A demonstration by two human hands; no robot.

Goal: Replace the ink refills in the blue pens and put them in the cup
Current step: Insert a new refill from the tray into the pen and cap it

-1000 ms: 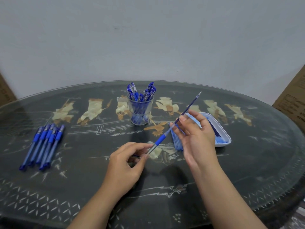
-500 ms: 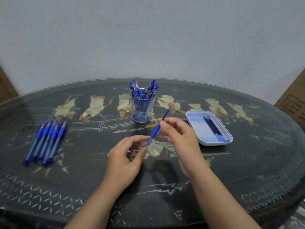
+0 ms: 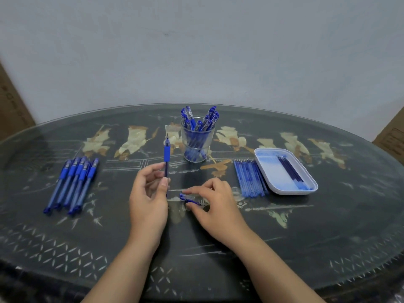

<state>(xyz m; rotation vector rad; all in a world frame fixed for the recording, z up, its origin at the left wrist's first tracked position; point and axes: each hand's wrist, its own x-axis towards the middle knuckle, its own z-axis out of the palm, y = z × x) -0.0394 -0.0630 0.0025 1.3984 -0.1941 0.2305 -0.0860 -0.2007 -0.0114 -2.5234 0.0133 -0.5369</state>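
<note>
Dark glass-topped oval table [image 3: 65, 248], pale wall behind. Clear cup [image 3: 197, 142] at centre back, packed with blue pens. White tray [image 3: 271, 178] to its right holds dark refills [image 3: 289, 169]; loose refills [image 3: 250, 179] lie beside it. Left hand [image 3: 148, 197] pinches a pen [image 3: 166, 154] upright. Right hand [image 3: 215, 202] closes thumb and fingers on a pen cap [image 3: 188, 199] on the table. Five pens [image 3: 72, 184] lie far left.
</note>
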